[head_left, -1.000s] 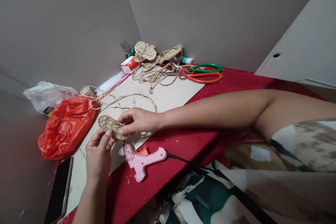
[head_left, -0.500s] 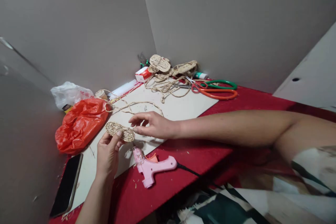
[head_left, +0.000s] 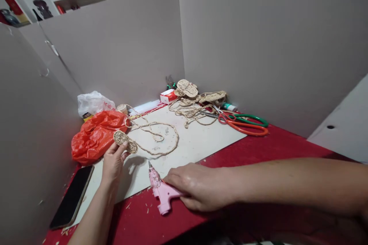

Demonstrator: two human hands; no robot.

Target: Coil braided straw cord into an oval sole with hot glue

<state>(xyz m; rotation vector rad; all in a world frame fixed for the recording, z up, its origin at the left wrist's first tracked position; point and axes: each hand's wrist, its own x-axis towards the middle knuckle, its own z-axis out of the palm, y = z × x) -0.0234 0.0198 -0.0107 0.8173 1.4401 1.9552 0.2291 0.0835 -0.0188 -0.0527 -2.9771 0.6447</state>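
Right hand (head_left: 198, 187) has left woven piece (head_left: 119, 137), now wrapped round glue gun (head_left: 164, 196) handle. Left hand (head_left: 111, 162) alone carries piece above board (head_left: 198, 146), grip pinched on it.

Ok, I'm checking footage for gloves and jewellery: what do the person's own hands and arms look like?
The left hand and right hand are both ungloved. The left forearm and right forearm are bare, with no sleeve, watch or bracelet on the parts in view. I can make out no ring, but some fingers are partly hidden.
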